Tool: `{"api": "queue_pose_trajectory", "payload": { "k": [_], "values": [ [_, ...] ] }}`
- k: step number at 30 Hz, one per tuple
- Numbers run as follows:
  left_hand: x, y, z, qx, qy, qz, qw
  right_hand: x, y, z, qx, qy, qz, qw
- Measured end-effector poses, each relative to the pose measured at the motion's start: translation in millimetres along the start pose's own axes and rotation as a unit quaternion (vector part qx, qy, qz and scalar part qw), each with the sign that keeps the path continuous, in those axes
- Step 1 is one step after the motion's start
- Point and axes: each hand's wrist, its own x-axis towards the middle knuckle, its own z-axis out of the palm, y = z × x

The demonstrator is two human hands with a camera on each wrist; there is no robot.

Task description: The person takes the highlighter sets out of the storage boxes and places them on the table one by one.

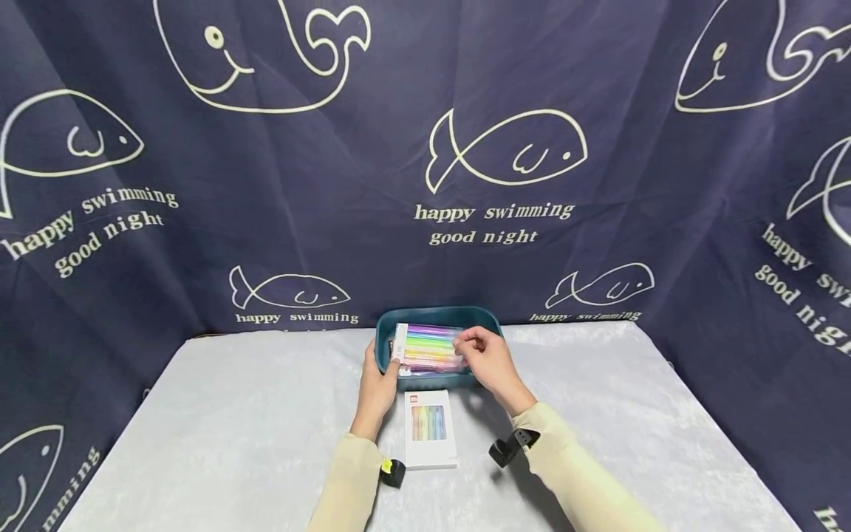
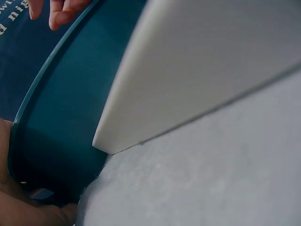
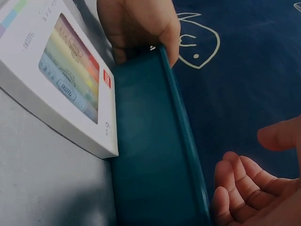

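A teal plastic bin [image 1: 442,382] stands at the back of the table. On top of its contents lies a clear pack of colourful pens [image 1: 431,347], fanned from purple to pink. My left hand [image 1: 380,380] grips the bin's left end, thumb over the rim close to the pack's corner; the right wrist view also has this left hand [image 3: 141,26] on the rim. Over the pack's right end hovers my right hand [image 1: 488,362]. In the right wrist view the right hand [image 3: 263,188] has loosely bent fingers, thumb apart, nothing between them.
Just in front of the bin is a white box [image 1: 431,452] with a window showing coloured markers [image 3: 70,70]. A pale cloth [image 1: 253,428] covers the table. Dark blue curtains [image 1: 399,185] with fish drawings hang behind and at both sides.
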Motion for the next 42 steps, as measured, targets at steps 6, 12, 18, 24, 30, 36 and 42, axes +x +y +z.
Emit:
{"api": "queue_pose_trajectory", "payload": {
  "k": [6, 12, 18, 24, 30, 36, 42],
  "values": [
    [-2.4, -7.5, -4.5, 0.005, -0.002, -0.020, 0.9998, 9.9, 6.9, 9.5, -0.025, 0.009, 0.016, 1.000],
    [-3.9, -10.5, -9.8, 0.008, 0.001, -0.026, 0.9996, 19.8, 8.2, 11.0, -0.079, -0.002, 0.021, 0.997],
    [-3.2, -9.2, -10.4, 0.015, -0.001, -0.011, 0.9998, 28.1, 7.0, 5.4, -0.101, -0.028, 0.043, 0.994],
    [-3.8, -5.3, -8.0, 0.018, -0.005, -0.015, 0.9997, 34.0, 5.9, -1.7, -0.135, -0.026, 0.046, 0.989],
    [0.6, -2.6, -5.1, 0.012, -0.002, -0.008, 0.9999, 40.9, 3.1, -4.6, -0.156, -0.026, 0.043, 0.986],
    [2.1, -1.8, -3.3, 0.012, -0.004, -0.014, 0.9998, 45.7, 2.1, -4.7, -0.174, -0.026, 0.040, 0.984],
    [1.8, -1.2, -1.5, 0.016, -0.004, -0.017, 0.9997, 48.9, 0.8, -4.8, -0.180, -0.038, 0.049, 0.982]
  ]
}}
